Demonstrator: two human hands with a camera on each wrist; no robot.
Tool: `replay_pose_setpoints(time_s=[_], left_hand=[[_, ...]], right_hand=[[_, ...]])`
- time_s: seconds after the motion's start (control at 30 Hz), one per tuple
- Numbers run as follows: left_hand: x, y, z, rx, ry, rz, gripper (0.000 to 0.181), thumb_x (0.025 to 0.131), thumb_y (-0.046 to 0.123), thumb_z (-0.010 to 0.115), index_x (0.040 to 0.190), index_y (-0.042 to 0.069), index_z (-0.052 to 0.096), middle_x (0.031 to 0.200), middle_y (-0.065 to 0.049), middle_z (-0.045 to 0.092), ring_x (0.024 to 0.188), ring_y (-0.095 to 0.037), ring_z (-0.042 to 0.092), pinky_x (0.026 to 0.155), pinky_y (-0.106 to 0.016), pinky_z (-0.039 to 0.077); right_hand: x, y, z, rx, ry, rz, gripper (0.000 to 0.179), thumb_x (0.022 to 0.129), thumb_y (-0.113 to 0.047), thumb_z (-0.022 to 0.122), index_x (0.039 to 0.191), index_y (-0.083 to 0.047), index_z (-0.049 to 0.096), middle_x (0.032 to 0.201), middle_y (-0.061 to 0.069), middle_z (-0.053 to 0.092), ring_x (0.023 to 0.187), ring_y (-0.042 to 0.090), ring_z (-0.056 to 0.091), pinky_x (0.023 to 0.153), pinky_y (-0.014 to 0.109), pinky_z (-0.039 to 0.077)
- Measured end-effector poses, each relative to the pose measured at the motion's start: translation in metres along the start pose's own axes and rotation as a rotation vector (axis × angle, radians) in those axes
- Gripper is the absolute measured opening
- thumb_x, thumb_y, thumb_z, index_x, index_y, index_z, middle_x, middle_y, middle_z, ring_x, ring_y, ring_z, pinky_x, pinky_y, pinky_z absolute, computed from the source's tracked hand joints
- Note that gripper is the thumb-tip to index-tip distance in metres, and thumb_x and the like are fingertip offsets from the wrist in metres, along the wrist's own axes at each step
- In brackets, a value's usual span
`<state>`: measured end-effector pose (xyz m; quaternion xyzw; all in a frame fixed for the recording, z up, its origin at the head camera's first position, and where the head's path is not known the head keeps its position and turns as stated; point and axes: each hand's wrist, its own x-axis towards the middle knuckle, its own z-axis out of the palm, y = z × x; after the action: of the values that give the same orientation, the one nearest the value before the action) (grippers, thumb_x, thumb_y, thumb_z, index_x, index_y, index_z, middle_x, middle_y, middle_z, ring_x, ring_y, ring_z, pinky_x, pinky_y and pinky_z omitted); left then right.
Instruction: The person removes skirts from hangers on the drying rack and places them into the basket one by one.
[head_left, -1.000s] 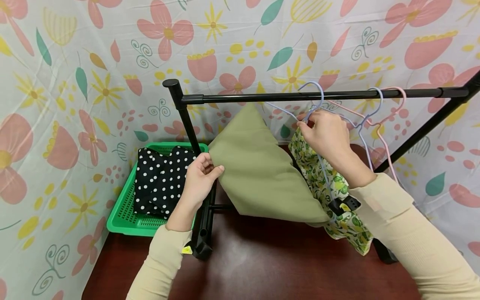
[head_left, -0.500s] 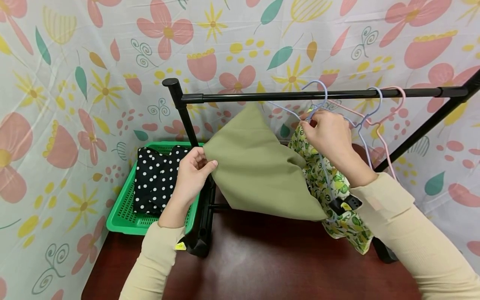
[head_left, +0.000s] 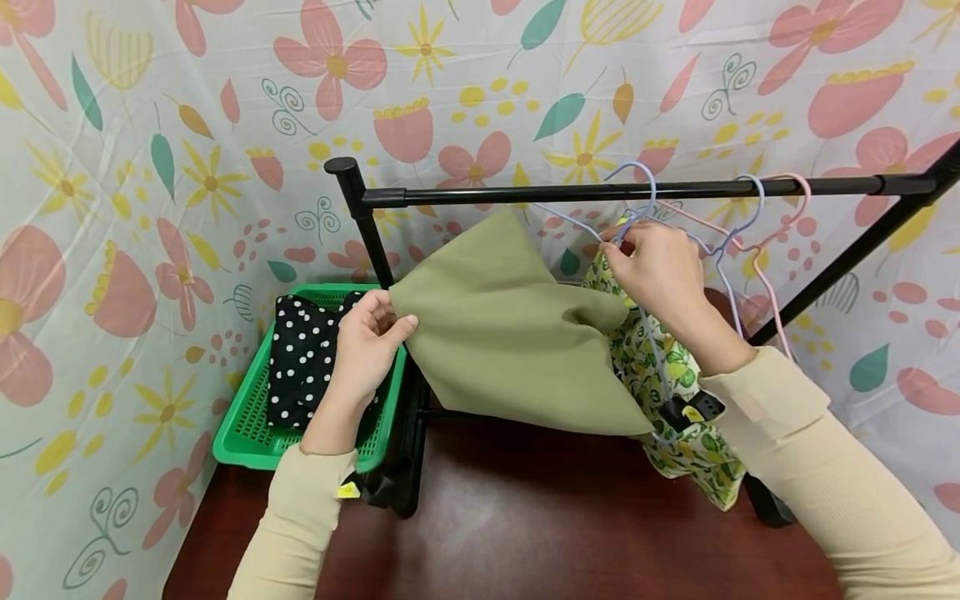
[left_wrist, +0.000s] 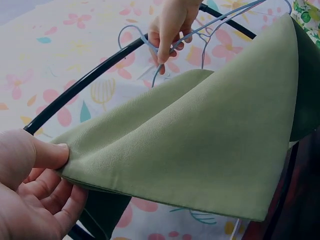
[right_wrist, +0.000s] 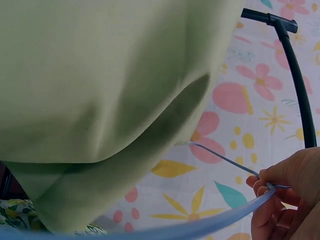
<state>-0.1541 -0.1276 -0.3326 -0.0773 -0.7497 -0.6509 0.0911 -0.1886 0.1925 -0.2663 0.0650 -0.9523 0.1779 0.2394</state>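
Observation:
A plain olive-green cloth [head_left: 510, 333] hangs draped over a blue hanger [head_left: 567, 218] whose hook loops over the black rail. My left hand [head_left: 365, 342] pinches the cloth's left edge between thumb and fingers, pulling it out taut. In the left wrist view the thumb [left_wrist: 52, 154] lies on top of that edge. My right hand [head_left: 656, 267] grips the hanger at its neck, just below the rail; the right wrist view shows the fingers [right_wrist: 270, 187] round the blue wire. Cloth hides much of the hanger's far arm.
A green basket [head_left: 247, 437] with a folded black polka-dot cloth [head_left: 311, 367] stands left of the black rack [head_left: 480, 197]. Lemon-print fabric [head_left: 697, 458] hangs behind the right forearm. Another blue hanger [head_left: 725, 250] and a pink hanger [head_left: 765, 275] hang at the right. The tabletop [head_left: 525, 525] is dark red-brown.
My left hand has moved left and slightly up, drawing the olive cloth's edge with it, and a fold has formed near the right side. My right hand and the hanger shifted slightly right.

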Motion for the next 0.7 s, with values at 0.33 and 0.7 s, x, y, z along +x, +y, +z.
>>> replay_pose_setpoints(time_s=[0.33,0.7], left_hand=[[0.005,0.007,-0.015,-0.022,0.032,0.053,0.014,0.085,0.002,0.063,0.098,0.000,0.056,0.082,0.008,0.063,0.073,-0.012,0.057,0.064,-0.023,0.046],[0.010,0.014,-0.027,0.012,0.074,0.078,0.016,0.083,0.002,0.066,0.097,0.001,0.060,0.079,0.010,0.064,0.072,-0.011,0.059,0.063,-0.022,0.047]], right_hand=[[0.000,0.003,0.000,0.003,-0.003,0.005,0.042,0.086,-0.019,0.056,0.048,-0.010,0.045,0.053,0.007,0.045,0.040,0.021,0.035,0.038,0.031,0.024],[-0.001,0.005,-0.001,-0.001,-0.005,0.009,0.042,0.086,-0.024,0.060,0.049,-0.010,0.049,0.052,0.007,0.047,0.042,0.022,0.038,0.040,0.032,0.027]])
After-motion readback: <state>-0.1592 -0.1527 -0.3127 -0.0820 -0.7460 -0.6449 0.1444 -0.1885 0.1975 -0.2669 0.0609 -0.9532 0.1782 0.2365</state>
